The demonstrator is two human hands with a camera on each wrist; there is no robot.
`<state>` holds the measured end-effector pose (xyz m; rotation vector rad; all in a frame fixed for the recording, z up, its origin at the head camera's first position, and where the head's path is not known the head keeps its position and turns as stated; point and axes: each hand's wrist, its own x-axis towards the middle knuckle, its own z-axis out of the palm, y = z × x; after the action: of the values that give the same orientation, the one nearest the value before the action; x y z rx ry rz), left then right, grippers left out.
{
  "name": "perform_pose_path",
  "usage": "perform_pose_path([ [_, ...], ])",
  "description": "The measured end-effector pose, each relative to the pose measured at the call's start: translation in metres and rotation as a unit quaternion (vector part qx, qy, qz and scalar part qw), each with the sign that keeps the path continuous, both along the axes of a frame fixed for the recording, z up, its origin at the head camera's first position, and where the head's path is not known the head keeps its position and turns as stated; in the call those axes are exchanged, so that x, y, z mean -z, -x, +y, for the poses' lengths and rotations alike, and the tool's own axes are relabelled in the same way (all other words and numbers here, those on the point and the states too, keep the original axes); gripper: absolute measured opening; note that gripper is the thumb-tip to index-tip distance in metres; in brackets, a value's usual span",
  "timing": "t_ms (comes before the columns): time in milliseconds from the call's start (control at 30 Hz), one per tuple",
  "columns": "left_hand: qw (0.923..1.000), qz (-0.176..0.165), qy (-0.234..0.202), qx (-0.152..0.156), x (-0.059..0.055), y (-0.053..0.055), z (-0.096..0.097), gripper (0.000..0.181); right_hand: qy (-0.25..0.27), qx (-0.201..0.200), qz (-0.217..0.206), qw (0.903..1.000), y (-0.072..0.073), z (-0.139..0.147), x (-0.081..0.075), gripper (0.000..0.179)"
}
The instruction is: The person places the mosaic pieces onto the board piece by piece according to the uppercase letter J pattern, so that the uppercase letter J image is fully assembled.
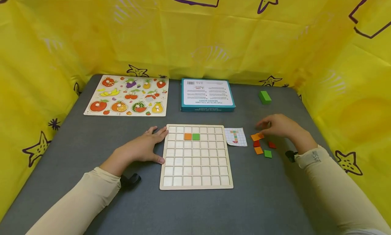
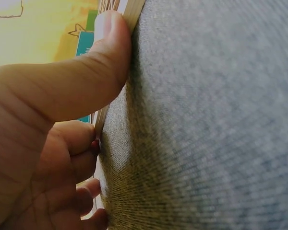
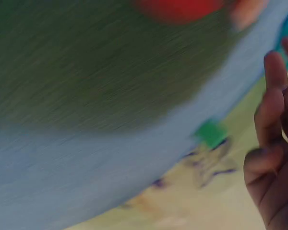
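My left hand [image 1: 143,147] rests against the left edge of a square wooden grid board [image 1: 187,162], its thumb and fingertips spread along the rim. In the left wrist view the thumb [image 2: 113,52] presses on the board's side. Two tiles sit side by side in the board's second row, an orange tile [image 1: 187,136] and a green tile [image 1: 196,137]. Over the loose tiles at right hovers my right hand [image 1: 279,127], fingers loosely bent, no tile visible in it. Below it lie orange tiles [image 1: 258,150], red tiles [image 1: 272,145] and a green tile [image 1: 267,154].
A pattern card [image 1: 241,137] with a coloured grid drawing lies at the board's right edge. Behind are a fruit peg puzzle [image 1: 117,104], a teal box [image 1: 208,94] and a green block [image 1: 265,97]. Yellow cloth [image 1: 122,31] walls the table [image 1: 128,208] at back and sides.
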<state>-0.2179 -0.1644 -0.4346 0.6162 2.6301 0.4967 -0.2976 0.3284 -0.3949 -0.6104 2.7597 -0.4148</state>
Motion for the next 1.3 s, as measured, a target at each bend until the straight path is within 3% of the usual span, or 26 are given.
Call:
perform_pose_path([
  [200,1.0,-0.002,0.001,-0.002,0.001,0.0,-0.001,0.113,0.015,0.001,-0.035,0.9993,0.0,0.029,0.013,0.035],
  [400,1.0,0.0,0.001,-0.002,0.003,0.003,0.0,0.114,-0.003,-0.022,-0.001,0.9998,-0.005,0.026,0.014,0.03],
  [633,1.0,0.003,0.005,0.002,0.002,0.003,0.0,0.113,-0.008,0.001,0.018,0.9998,-0.006,0.02,0.012,0.028],
  [767,1.0,0.001,0.01,-0.001,0.001,0.003,0.0,0.114,0.013,-0.019,0.042,0.9988,-0.004,-0.012,0.009,0.024],
  [1033,1.0,-0.001,0.007,-0.004,-0.001,0.003,0.001,0.114,0.052,-0.14,0.08,0.9855,-0.002,-0.108,0.015,0.022],
  [1167,1.0,0.001,0.008,-0.004,-0.001,0.003,0.001,0.113,0.04,-0.149,0.058,0.9863,-0.004,-0.146,0.017,0.022],
  [1300,1.0,-0.001,0.007,-0.005,-0.001,0.002,0.001,0.113,0.025,-0.145,0.043,0.9881,-0.004,-0.165,0.019,0.021],
])
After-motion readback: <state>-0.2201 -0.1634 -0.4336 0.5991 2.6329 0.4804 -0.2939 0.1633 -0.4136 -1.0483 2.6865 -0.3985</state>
